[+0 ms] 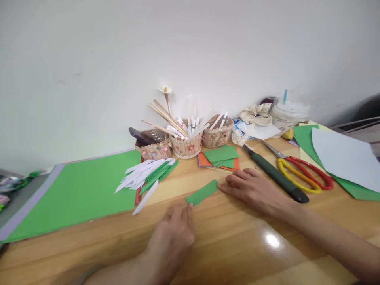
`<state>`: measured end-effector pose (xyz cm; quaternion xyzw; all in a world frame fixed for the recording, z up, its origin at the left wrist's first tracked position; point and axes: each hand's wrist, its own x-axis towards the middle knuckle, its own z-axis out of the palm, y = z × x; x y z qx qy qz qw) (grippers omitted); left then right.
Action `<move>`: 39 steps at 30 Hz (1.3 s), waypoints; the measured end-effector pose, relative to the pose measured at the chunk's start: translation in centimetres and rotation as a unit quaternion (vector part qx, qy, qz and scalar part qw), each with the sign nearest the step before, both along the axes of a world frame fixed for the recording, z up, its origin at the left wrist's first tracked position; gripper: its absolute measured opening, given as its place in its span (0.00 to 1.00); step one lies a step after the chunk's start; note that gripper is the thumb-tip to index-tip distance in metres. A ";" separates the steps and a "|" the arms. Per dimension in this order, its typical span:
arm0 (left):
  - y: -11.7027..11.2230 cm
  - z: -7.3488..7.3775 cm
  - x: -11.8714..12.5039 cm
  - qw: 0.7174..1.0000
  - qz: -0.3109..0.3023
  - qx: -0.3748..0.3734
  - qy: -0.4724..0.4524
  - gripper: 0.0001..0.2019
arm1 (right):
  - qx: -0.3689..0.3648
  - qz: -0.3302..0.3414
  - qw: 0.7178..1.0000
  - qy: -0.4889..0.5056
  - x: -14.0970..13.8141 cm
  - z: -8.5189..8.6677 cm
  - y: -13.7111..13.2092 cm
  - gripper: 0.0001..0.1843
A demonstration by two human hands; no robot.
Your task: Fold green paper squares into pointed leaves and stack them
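A small green paper strip (202, 192) lies slantwise on the wooden table between my two hands. My left hand (175, 229) is closed, its fingertips gripping the strip's left end. At the other end, my right hand (247, 188) pinches the strip's right corner with thumb and forefinger, the remaining fingers curled. Just beyond the strip is a small stack of green and orange paper pieces (221, 155). To the left sits a pile of folded white and green paper strips (148, 174), partly over a large green sheet (86, 194).
Decorated baskets (186, 147) holding sticks and pens stand along the wall. Right of my right hand lie a dark green utility knife (273, 172) and red-and-yellow scissors (305, 172). White and green sheets (346, 152) and a lidded plastic cup (287, 113) are farther right.
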<state>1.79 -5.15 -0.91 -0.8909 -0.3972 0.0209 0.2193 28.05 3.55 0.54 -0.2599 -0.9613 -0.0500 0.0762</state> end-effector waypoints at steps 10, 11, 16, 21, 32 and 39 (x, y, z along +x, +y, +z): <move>0.4 -0.5 -0.6 0.998 -0.002 -0.059 0.027 0.17 | -0.123 -0.101 0.974 0.164 -2.9 -0.7 0.3 0.13; 0.5 -0.5 -0.6 0.998 -0.006 -0.063 0.029 0.17 | -0.127 -0.111 0.971 0.169 -3.4 -0.8 0.3 0.14; 0.9 0.6 -0.6 0.998 -0.002 -0.056 0.010 0.14 | -0.167 -0.125 0.958 0.195 -4.4 -1.3 0.5 0.08; 1.8 2.5 -0.4 0.995 -0.009 0.017 -0.102 0.18 | -0.184 -0.188 0.935 0.239 -4.4 -2.1 0.8 0.06; 3.7 1.4 0.0 0.966 0.068 -0.163 -0.187 0.21 | -0.166 -0.142 0.943 0.252 -6.9 -1.6 -1.6 0.02; 4.2 0.8 -0.1 0.965 0.040 -0.163 -0.200 0.19 | -0.265 -0.096 0.917 0.281 -7.1 -0.8 -1.4 0.14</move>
